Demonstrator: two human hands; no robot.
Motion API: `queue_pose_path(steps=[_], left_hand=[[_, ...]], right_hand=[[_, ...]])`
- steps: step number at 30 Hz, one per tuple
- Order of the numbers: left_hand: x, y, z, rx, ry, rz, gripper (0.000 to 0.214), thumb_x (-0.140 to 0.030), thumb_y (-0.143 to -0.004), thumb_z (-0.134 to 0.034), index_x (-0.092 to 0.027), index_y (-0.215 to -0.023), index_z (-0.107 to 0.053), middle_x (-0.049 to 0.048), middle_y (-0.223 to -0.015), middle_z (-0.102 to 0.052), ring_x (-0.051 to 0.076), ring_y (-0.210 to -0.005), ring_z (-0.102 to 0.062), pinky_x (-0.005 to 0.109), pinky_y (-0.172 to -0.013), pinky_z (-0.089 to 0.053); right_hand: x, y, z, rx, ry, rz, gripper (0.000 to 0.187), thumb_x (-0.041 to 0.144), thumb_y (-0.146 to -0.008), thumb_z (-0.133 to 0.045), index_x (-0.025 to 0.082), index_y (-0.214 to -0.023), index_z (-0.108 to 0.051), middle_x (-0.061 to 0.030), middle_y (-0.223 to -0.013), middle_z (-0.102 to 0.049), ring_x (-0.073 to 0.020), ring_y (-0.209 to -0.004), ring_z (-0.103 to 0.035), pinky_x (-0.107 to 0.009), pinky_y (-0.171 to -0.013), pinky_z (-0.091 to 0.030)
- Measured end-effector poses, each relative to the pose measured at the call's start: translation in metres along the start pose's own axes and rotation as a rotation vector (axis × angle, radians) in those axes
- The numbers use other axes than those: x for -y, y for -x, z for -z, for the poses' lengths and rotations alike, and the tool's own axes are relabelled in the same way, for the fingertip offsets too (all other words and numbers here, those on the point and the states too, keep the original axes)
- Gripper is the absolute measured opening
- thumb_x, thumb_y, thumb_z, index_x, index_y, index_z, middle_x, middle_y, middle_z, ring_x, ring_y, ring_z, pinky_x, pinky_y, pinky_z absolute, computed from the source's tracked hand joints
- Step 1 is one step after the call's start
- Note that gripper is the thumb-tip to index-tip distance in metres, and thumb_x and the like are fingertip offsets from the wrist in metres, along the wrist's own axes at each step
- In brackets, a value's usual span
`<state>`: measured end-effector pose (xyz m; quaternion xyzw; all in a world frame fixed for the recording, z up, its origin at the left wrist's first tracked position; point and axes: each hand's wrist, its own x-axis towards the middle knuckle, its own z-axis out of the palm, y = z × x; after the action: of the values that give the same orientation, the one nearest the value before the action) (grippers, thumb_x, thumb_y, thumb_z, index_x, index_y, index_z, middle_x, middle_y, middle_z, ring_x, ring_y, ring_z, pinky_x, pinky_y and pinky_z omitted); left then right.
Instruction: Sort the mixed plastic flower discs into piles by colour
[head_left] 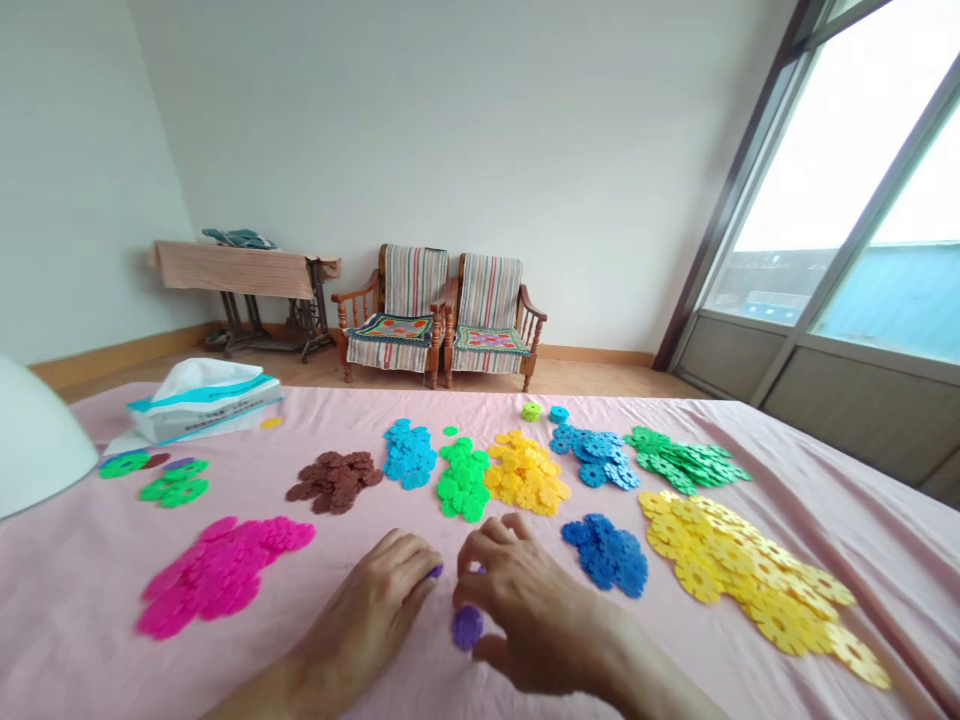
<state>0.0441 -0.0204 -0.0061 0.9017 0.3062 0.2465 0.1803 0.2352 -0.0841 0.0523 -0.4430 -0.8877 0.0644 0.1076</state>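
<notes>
My left hand (379,600) rests low over the cloth at the near middle, fingers pressed together. From under its fingertips peeks the edge of a purple notched plastic disc (436,571); the rest of that piece is hidden. My right hand (525,605) arches over the cloth beside it, thumb and fingers spread apart. Between its thumb and fingers lies another purple disc (467,628), with a gap to the thumb. A bit of purple also shows behind the right fingers. Past the hands are piles of bright green discs (463,480) and orange-yellow discs (526,472).
On the pink cloth (315,640) lie magenta (217,575), brown (335,482), light blue (409,453), dark blue (607,553), green (686,458) and yellow (739,560) piles. A tissue box (206,400) stands back left. Beyond are two chairs (442,320).
</notes>
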Motion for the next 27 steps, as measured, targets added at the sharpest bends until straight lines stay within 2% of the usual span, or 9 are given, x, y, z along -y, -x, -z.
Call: queue_pose_path(steps=[4,7,13,23,27], left_hand=[[0.012,0.002,-0.005,-0.051,-0.028,0.010,0.021,-0.020,-0.091,-0.042,-0.023,-0.098,-0.062,0.0032,-0.092,-0.063,0.018,-0.089,-0.057,0.030,-0.078,-0.046],[0.017,0.004,-0.006,-0.074,-0.037,0.040,0.021,-0.020,-0.091,-0.043,-0.022,-0.098,-0.062,0.0037,-0.092,-0.064,0.018,-0.089,-0.058,0.029,-0.079,-0.047],[0.013,0.003,-0.005,-0.088,-0.002,0.112,0.021,-0.023,-0.091,-0.042,-0.023,-0.089,-0.063,0.0026,-0.086,-0.064,0.017,-0.082,-0.060,0.026,-0.074,-0.047],[0.012,0.001,-0.004,-0.085,0.092,0.154,0.017,-0.024,-0.089,-0.045,-0.022,-0.089,-0.061,0.0029,-0.087,-0.065,0.017,-0.083,-0.060,0.026,-0.076,-0.046],[0.008,0.001,-0.001,-0.085,0.107,0.146,0.019,-0.027,-0.089,-0.044,-0.022,-0.086,-0.062,0.0034,-0.085,-0.063,0.018,-0.081,-0.059,0.026,-0.073,-0.046]], right_hand=[[-0.003,-0.003,-0.005,0.035,0.030,0.020,0.019,0.024,-0.071,-0.065,0.021,-0.089,-0.066,-0.0051,-0.097,-0.061,-0.0206,-0.095,-0.048,-0.035,-0.089,-0.031],[-0.003,-0.003,-0.008,0.051,0.016,0.045,0.012,0.021,-0.071,-0.062,0.021,-0.083,-0.065,-0.0041,-0.095,-0.062,-0.0199,-0.093,-0.050,-0.034,-0.088,-0.031],[-0.003,-0.002,-0.010,0.031,0.044,0.013,0.023,0.024,-0.069,-0.064,0.020,-0.091,-0.061,-0.0045,-0.088,-0.064,-0.0212,-0.090,-0.051,-0.035,-0.086,-0.031],[-0.003,-0.004,-0.013,0.046,0.050,0.028,0.022,0.021,-0.068,-0.064,0.021,-0.090,-0.062,-0.0042,-0.088,-0.064,-0.0210,-0.089,-0.052,-0.036,-0.088,-0.030],[-0.002,-0.004,-0.011,0.024,-0.043,0.025,0.009,0.022,-0.075,-0.063,0.021,-0.084,-0.064,-0.0024,-0.084,-0.065,-0.0186,-0.089,-0.053,-0.034,-0.086,-0.032]])
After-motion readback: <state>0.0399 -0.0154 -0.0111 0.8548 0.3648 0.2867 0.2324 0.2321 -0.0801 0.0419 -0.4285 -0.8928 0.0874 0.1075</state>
